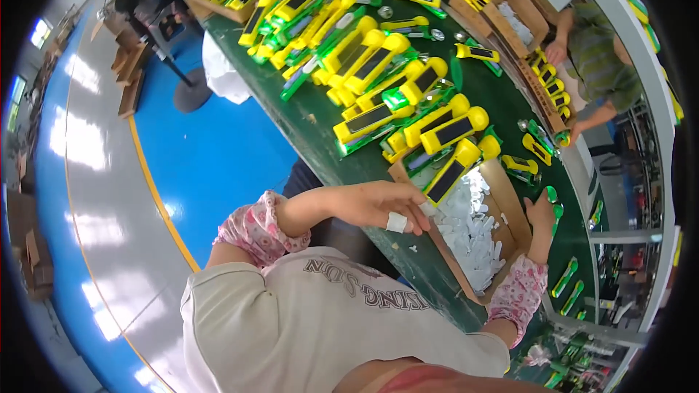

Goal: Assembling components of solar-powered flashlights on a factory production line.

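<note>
My left hand point(386, 207), white tape wrapped round one finger, is at the near left edge of an open cardboard box point(455, 266). Its fingers are curled together, with a small white piece point(428, 208) at their tips. Inside the box lies a heap of white plastic pieces point(472, 236). Beyond the box's right side, my right hand point(540, 216) is closed round a green plastic part point(555, 211), partly covered by the fingers. Above the box, a yellow-and-green lamp body with a dark panel point(448, 175) overlaps its far edge.
Piles of yellow-and-green lamp bodies point(371, 65) cover the green table point(291, 127). Loose green parts point(564, 276) lie to the right, near a metal frame point(626, 236). A co-worker in a striped shirt point(601, 58) handles lamps across the table. A round-based stand point(193, 91) is on the blue floor.
</note>
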A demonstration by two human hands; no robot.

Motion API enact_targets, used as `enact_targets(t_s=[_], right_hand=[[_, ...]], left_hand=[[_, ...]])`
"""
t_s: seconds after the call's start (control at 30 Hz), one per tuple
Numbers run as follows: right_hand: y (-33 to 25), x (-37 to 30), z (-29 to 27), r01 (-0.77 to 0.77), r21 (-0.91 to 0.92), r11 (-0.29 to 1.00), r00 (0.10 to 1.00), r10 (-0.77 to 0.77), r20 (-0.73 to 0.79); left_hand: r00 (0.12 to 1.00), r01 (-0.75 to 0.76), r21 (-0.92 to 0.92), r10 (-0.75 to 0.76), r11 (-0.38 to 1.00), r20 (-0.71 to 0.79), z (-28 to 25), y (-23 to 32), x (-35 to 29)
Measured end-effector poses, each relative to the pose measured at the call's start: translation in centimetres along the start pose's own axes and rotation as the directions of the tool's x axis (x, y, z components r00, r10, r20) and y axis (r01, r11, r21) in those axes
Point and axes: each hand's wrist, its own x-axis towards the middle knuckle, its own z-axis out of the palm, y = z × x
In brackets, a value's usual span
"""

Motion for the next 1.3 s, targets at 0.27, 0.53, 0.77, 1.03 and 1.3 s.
enact_targets(t_s=[0.27, 0.53, 0.77, 1.03, 1.3], right_hand=[[-17.6, -12.2, -15.0, 0.396, 0.257, 0.882, 0.897, -0.311, -0.315], [-38.3, -23.7, -18.7, 0.750, 0.505, 0.428, 0.592, -0.774, -0.223], [-58.9, -26.0, -13.3, 0.902, 0.431, 0.012, 0.060, -0.994, -0.097], [-65.2, -19.4, -15.6, 0.658, 0.753, 0.019, 0.056, -0.998, -0.024], [-61.9, -12.8, -23.1, 0.522, 0.765, 0.378, 0.644, -0.763, -0.063]], left_hand=[[0.931, 0.076, 0.067, -0.047, 0.995, -0.363, 0.4, 1.6, -15.2], [-0.151, 0.468, -0.039, 0.036, 0.883, -0.988, -10.4, -7.3, -36.2], [-0.264, 0.771, -0.163, 0.076, 0.616, -0.961, -16.1, -18.4, -47.8], [0.213, 0.300, -0.818, -0.871, 0.490, -0.444, -11.2, -27.4, -60.5], [0.341, 0.164, -0.934, -0.906, 0.319, -0.249, -16.1, -16.3, -57.8]])
